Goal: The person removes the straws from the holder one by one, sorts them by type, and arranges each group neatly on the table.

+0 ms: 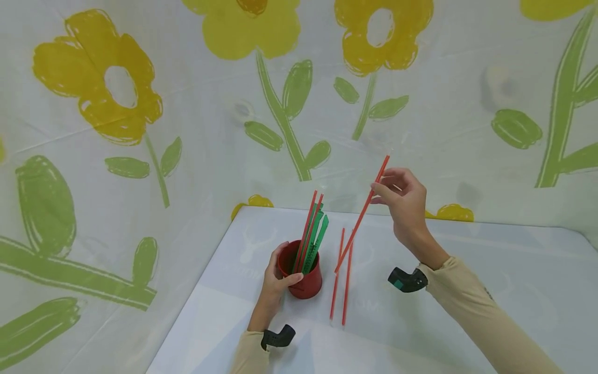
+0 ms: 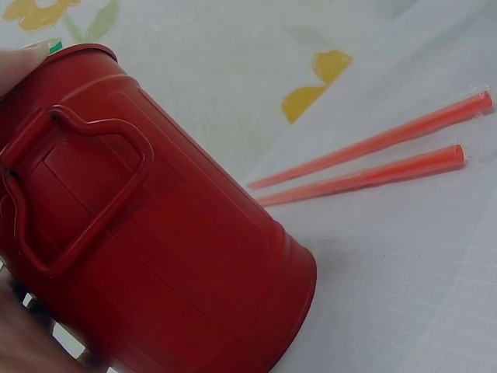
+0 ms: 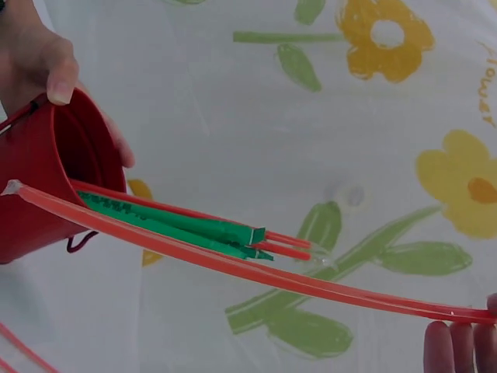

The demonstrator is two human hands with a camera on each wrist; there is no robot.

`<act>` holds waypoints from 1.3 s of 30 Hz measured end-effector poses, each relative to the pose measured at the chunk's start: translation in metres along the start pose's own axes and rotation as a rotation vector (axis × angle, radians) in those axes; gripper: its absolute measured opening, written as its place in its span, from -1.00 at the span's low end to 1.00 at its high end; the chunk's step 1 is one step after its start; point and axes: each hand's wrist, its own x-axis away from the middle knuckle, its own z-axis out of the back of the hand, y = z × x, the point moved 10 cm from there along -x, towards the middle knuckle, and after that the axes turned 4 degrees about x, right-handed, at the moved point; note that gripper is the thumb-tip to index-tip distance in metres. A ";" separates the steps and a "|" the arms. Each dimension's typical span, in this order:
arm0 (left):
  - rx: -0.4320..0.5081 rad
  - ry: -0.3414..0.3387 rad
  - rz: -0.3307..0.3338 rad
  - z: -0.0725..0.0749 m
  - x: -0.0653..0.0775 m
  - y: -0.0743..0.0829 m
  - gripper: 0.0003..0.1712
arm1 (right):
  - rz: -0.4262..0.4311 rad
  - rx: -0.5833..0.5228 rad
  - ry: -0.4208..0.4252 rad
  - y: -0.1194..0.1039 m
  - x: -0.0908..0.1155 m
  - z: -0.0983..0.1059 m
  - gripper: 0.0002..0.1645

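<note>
Your left hand (image 1: 275,285) grasps the cup (image 1: 306,285) by its side, thumb at the rim. This grip likely steadies the cup against tipping while your other hand is occupied. The mouth faces up toward the head camera; whether the base sits flat on the table (image 1: 374,340) cannot be confirmed.

Your right hand (image 1: 405,202) pinches the straw (image 1: 359,221) near its upper end. The straw slants down toward the cup, its lower end apart from the cup and just beside it in the head view. The high pinch presumably leaves most of the length free and your fingers clear of the rim.

Two red straws (image 1: 306,228) and some green sticks (image 1: 320,234) stand in the cup, leaning to one side and projecting well above the rim. They partly fill the mouth and could obstruct entry from the right.

Two loose straws (image 1: 347,296) lie on the table to the right of the cup; the held straw crosses over them in the head view. Note the wire handle (image 2: 145,155) on the cup wall: it could snag. A flowered cloth (image 1: 205,130) hangs behind the table.
</note>
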 end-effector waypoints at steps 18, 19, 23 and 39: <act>-0.007 0.019 0.006 0.002 0.002 0.000 -0.11 | -0.083 0.162 -0.037 0.036 0.005 0.011 -0.68; -0.006 0.019 0.009 0.002 0.002 0.000 -0.11 | -0.088 0.175 -0.041 0.038 0.005 0.012 -0.66; -0.007 0.015 0.013 0.000 0.001 0.000 -0.09 | -0.121 0.220 -0.056 0.048 0.007 0.014 -0.61; -0.008 0.016 0.010 0.000 0.000 0.000 -0.09 | -0.236 0.311 -0.114 0.084 0.012 0.017 -0.58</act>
